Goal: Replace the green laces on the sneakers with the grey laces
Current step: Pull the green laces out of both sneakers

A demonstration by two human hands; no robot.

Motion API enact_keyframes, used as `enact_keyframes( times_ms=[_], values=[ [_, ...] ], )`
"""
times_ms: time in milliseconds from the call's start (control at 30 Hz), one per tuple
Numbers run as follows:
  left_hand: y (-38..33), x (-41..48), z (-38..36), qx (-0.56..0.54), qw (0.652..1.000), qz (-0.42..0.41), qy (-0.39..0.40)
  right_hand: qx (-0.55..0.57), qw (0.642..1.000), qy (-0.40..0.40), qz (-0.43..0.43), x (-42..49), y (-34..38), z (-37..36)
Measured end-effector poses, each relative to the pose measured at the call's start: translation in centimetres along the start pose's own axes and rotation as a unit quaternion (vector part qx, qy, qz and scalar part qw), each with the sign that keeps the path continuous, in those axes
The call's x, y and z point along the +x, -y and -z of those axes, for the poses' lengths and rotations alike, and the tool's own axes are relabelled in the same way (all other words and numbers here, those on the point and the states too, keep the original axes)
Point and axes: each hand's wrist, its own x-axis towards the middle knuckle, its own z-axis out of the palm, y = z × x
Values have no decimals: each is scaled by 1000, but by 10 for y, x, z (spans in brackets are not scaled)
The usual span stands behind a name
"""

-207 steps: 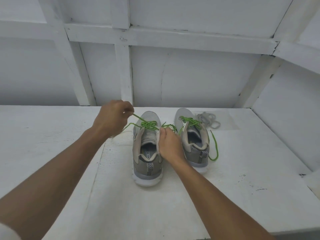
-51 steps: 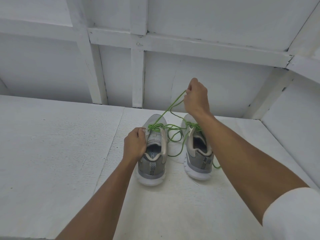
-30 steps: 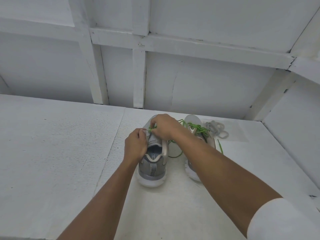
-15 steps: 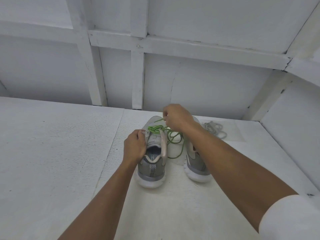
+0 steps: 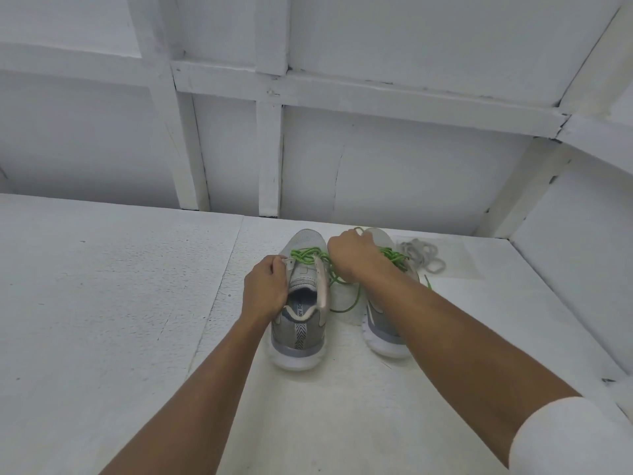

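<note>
- While the head view looks forward and down, a white panelled wall (image 5: 411, 166) with raised battens fills the upper half and turns a corner at the right.
- White table (image 5: 102, 303): a rough painted top that bears both shoes and runs back to the wall.
- Forearms: both reach in from the lower edge. The right one crosses over the right sneaker, and a white sleeve (image 5: 565, 437) shows at its elbow.
- Left sneaker (image 5: 301, 337): grey with a white sole, upright, heel towards the viewer, near the middle of the table.
- Right sneaker (image 5: 380, 334): the same make, just beside the first and parallel to it, largely hidden by the arm.
- Left hand (image 5: 265, 289): fingers curled over the left rim of the left sneaker's opening, gripping it beside the top eyelets.
- Right hand (image 5: 349, 255): fingers curled shut above the gap between the two toes, pinching a strand that loops out above the knuckles.
- Green lace (image 5: 306, 257): crossed over the left sneaker's tongue. Its loose strands run right, under the right hand, and one loop lies on the table between the shoes.
- Second green lace (image 5: 394, 257): threaded in the right sneaker, partly covered.
- Grey laces (image 5: 423, 255): a loose heap on a clear plastic sheet (image 5: 459, 262), just right of the right sneaker's toe, touched by neither hand.
</note>
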Motion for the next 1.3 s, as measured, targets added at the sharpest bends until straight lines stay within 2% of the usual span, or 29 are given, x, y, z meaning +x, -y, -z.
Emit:
enact_keyframes(
  times_ms=[100,200,300,367,433,567,700,900,1000,1100,1200,1300],
  values=[
    [-3,6,6,-1,999,12,41,126,990,-57,-16,-7,-4,8],
    [-8,14,12,-28,996,31,77,290,952,-93,-31,-13,-5,10],
    [-19,23,14,-15,994,7,105,372,925,-54,-54,-21,2,2],
    [-28,30,13,36,991,-25,125,371,926,-36,-63,-25,9,-8],
    [-38,36,11,110,980,-64,155,381,920,-49,-76,-30,14,-17],
    [-49,45,5,249,933,-130,223,430,891,-94,-110,-37,24,-33],
    [-55,48,0,309,907,-156,239,481,856,-122,-145,-42,30,-42],
    [-56,55,-2,371,877,-185,242,497,838,-150,-172,-43,39,-50],
    [-55,67,10,383,882,-180,205,508,827,-151,-188,-43,41,-52],
    [-51,85,33,407,888,-136,162,507,825,-152,-198,-44,43,-51],
    [-47,93,45,417,884,-77,197,503,825,-155,-208,-46,44,-49],
    [-52,90,38,346,912,-124,182,510,819,-154,-212,-47,45,-49]
  ],
)
